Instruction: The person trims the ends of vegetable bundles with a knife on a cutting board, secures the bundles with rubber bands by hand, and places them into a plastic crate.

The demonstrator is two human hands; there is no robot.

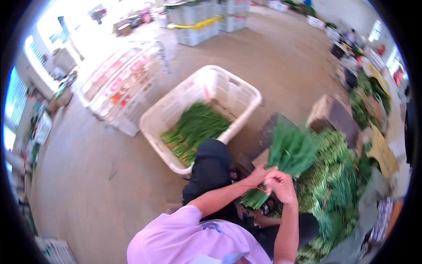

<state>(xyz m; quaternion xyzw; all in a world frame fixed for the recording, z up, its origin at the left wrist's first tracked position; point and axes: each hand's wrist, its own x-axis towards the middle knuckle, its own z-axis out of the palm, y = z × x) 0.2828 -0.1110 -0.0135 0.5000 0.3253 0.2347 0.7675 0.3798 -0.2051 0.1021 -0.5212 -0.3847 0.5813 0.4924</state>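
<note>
My left hand (262, 175) is closed around a bunch of chives (291, 147), its dark leaf tips fanned up and right. The pale cut stems (255, 199) point down and left, below my hands. A thin red tie (260, 188) crosses the stems. Close beside, my right hand (282, 186) has its fingers curled in a pinch, with the tie at its fingertips. To the left of my knee, a white plastic crate (151, 147) holds several bunches of chives (204, 123) bound with red ties.
On my right lies a large heap of loose green stalks (327, 180). Behind it sits a brown block-like box (336, 116). Stacked white crates (125, 88) stand to the left, more crates (193, 24) at the back. Along the right wall are piled greens (367, 99).
</note>
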